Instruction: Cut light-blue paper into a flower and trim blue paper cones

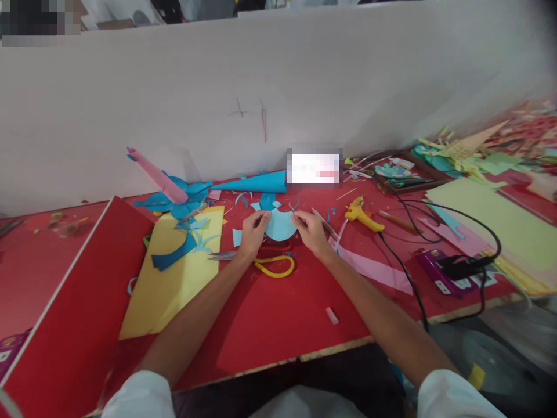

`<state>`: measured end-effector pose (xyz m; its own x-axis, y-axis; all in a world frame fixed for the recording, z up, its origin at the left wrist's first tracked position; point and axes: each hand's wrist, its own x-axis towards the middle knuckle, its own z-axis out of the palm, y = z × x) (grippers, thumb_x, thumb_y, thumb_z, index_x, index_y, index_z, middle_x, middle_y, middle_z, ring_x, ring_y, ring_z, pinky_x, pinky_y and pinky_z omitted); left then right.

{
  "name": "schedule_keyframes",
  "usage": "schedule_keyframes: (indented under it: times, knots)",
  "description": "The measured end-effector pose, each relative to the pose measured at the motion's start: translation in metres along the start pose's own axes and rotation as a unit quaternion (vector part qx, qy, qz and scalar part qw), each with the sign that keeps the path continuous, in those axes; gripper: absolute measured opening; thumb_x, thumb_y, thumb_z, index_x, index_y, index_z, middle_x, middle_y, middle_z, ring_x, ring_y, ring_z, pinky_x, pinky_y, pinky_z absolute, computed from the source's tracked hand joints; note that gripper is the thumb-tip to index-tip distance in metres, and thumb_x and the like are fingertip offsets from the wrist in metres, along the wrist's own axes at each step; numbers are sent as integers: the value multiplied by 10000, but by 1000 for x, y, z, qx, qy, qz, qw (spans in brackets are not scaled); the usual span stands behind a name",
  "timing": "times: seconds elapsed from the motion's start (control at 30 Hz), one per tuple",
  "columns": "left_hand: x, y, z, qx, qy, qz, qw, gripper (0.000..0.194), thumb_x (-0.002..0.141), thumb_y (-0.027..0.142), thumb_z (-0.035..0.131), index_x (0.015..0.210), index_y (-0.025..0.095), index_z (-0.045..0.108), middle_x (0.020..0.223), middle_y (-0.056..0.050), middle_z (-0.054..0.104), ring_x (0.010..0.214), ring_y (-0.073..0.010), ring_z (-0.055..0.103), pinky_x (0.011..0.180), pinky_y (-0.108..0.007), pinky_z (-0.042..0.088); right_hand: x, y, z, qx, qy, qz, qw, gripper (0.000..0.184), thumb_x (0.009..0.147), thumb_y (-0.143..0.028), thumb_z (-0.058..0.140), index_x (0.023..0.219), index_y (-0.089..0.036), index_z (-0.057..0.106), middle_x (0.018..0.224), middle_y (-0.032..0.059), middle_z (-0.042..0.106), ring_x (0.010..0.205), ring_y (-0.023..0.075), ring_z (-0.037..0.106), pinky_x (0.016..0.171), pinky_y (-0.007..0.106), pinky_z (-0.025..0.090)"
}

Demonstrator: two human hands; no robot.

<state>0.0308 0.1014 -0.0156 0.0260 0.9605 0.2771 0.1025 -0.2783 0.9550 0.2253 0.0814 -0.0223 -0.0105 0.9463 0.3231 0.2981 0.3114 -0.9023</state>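
A light blue cut paper piece (pixel 281 226) with a rounded lower edge is stretched between my two hands over the red table. My left hand (pixel 255 232) pinches its left end, and my right hand (pixel 308 229) pinches its right end. Just below lie scissors with yellow handles (pixel 275 267), partly under my left wrist. Blue paper scraps (pixel 237 237) are scattered around my hands. To the right rests a yellow glue gun (pixel 363 215) with a black cord. A pink paper strip (pixel 374 270) lies beside my right forearm.
Yellow paper (pixel 174 296) and a red upright board (pixel 78 313) stand to the left. Behind are a blue paper cone (pixel 256 182) and a blue-and-pink paper shape (pixel 163 177). A purple power box (pixel 448 273) with black cables and pale sheets (pixel 496 220) lie right.
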Motion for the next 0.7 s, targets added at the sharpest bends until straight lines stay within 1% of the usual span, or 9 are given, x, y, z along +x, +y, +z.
schedule_keyframes:
  times: [0.17, 0.3, 0.43, 0.53, 0.7]
  knots:
    - [-2, -2, -2, 13, 15, 8, 1000, 463, 899, 646, 695, 820, 189, 702, 709, -5, 542, 664, -148, 433, 609, -288, 342, -1, -1, 2, 3, -12, 10, 1000, 607, 983, -789, 483, 688, -262, 428, 579, -16, 443, 519, 185, 511, 554, 323, 367]
    - [-1, 0, -1, 7, 12, 7, 1000, 441, 905, 628, 690, 815, 196, 690, 722, -7, 569, 685, -153, 465, 618, -281, 376, -2, -4, 3, 1, -10, 4, 1000, 624, 972, -818, 471, 692, -262, 432, 590, -14, 436, 547, 185, 495, 557, 316, 376]
    - [1, 0, 0, 4, 6, 8, 1000, 384, 899, 569, 703, 837, 190, 713, 774, -19, 640, 728, -159, 526, 679, -284, 431, -2, -6, 2, -5, -27, 0, 1000, 622, 976, -809, 471, 690, -258, 436, 587, -17, 434, 549, 179, 479, 569, 318, 367]
    - [1, -2, -1, 5, 5, 9, 1000, 334, 887, 518, 709, 836, 188, 727, 798, -29, 675, 753, -169, 565, 724, -298, 457, -1, -6, 2, -11, -26, -2, 1000, 616, 978, -799, 476, 687, -257, 445, 589, -14, 434, 563, 183, 477, 567, 314, 364]
    - [1, -5, -1, 8, 16, 9, 1000, 280, 879, 466, 708, 823, 193, 728, 817, -38, 685, 800, -185, 593, 764, -310, 468, -1, -4, 3, -21, -29, -11, 999, 606, 984, -779, 483, 696, -247, 499, 607, -7, 479, 577, 182, 492, 570, 306, 372]
